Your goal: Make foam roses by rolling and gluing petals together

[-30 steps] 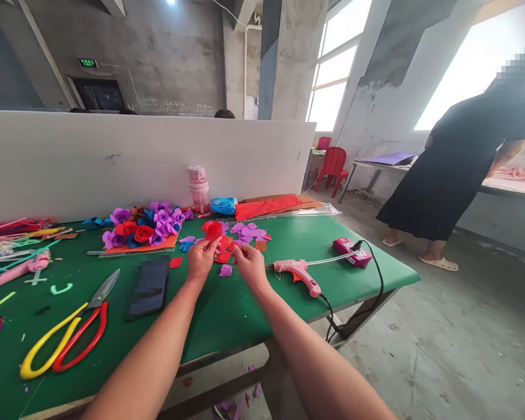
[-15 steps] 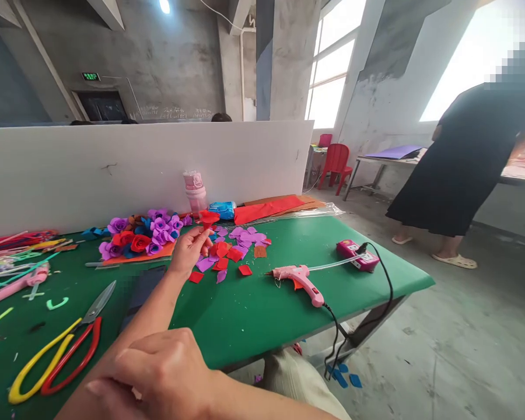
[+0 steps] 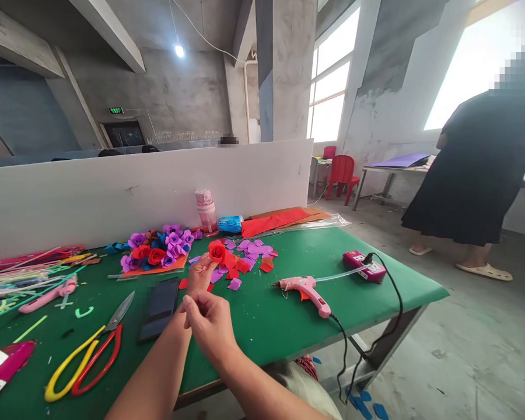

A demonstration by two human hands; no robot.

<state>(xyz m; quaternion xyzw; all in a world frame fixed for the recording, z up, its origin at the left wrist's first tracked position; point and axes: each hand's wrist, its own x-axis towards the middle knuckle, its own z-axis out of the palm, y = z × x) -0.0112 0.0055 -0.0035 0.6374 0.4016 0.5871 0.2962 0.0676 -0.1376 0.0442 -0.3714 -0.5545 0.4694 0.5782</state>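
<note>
Your left hand holds a red rose just below and left of the frame's centre.
Your left hand (image 3: 202, 273) is clamped by its fingertips under the red rose (image 3: 217, 251), whose bloom sits above them. Your right hand (image 3: 210, 325), lower in the frame, is curled in front of your left wrist; whether its fingertips meet or grip anything, I cannot tell. Loose petals (image 3: 254, 249) lie beside the rose on the green table (image 3: 262, 315). Left of centre is a pile of flowers (image 3: 160, 252); towards the lower left are a phone (image 3: 160, 310) and scissors (image 3: 87, 356). Right of centre rests a pink glue gun (image 3: 307, 290).
</note>
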